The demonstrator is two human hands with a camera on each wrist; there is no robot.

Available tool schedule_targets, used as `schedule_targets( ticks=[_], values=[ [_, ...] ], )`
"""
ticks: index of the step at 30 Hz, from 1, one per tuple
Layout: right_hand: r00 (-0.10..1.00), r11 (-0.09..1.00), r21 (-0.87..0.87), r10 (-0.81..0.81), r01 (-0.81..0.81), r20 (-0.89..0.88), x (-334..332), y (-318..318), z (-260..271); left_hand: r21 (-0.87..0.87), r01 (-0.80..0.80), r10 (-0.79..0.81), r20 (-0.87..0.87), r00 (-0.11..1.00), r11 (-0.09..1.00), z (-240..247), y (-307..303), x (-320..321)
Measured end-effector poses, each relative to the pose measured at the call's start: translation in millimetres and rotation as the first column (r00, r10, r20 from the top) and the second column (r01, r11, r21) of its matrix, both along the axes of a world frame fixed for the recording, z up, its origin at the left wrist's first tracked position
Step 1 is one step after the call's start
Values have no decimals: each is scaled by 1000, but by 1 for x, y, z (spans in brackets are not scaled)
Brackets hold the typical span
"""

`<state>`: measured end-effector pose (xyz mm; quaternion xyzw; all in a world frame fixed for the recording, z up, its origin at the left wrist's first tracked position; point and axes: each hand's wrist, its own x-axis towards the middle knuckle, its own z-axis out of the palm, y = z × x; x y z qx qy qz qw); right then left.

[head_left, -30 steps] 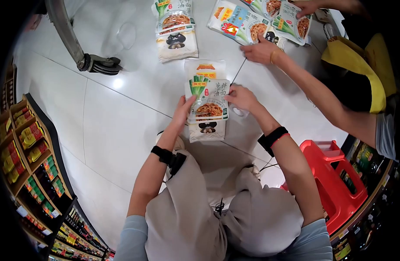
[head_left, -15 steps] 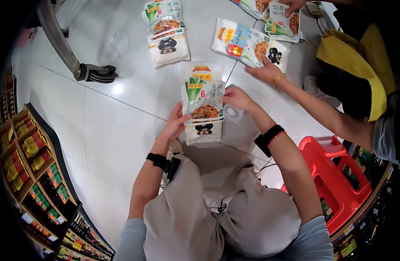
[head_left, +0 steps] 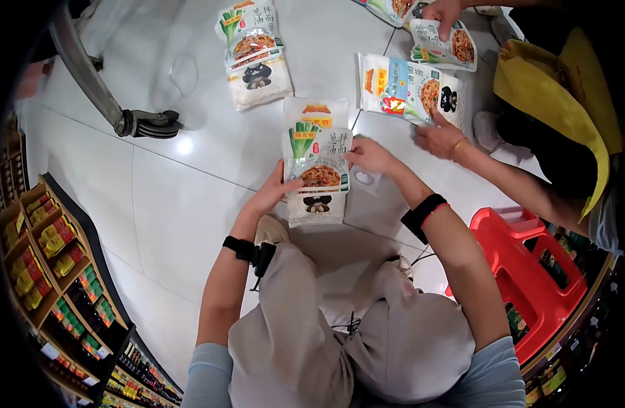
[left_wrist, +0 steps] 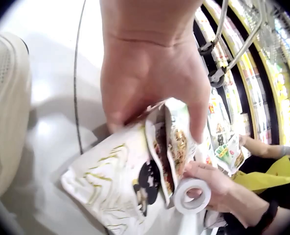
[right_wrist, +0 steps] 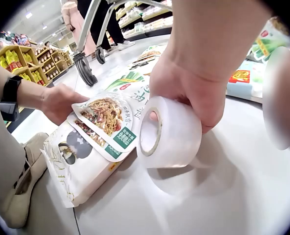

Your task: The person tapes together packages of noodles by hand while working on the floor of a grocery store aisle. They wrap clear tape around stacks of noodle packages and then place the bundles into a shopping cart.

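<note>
Fingers of the left hand (head_left: 270, 194) pinch the noodle packets (head_left: 318, 170) stacked on the floor (head_left: 176, 190). The right hand (head_left: 370, 155) grips a tape roll (right_wrist: 169, 132), seemingly touching the stack's other edge.

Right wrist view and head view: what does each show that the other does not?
Only the right wrist view shows plainly the roll of clear tape that the right hand grips. Only the head view shows the red stool and another person's hand. Both show the noodle packets on the floor, with the left hand holding their edge, and a cart wheel.
</note>
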<state>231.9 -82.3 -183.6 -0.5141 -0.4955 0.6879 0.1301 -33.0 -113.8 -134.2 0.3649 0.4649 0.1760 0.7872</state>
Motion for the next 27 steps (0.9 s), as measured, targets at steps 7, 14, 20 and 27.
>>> schedule_targets(
  ticks=[7, 14, 20, 27],
  values=[
    [972, 994, -59, -107, 96, -210, 4, -11, 30, 90, -142, 167, -438, 883, 986, 4, 13, 37],
    [949, 986, -162, -20, -33, -315, 31, -7, 134, -186, -332, 320, -92, 943, 925, 52, 10, 27],
    [784, 868, -48, 422, -495, -456, 43, 18, 262, -219, -320, 359, 168, 918, 922, 129, 27, 25],
    [880, 939, 266, 308, -219, -361, 56, 24, 318, -230, -284, 365, 617, 697, 931, 229, 46, 15]
  ],
)
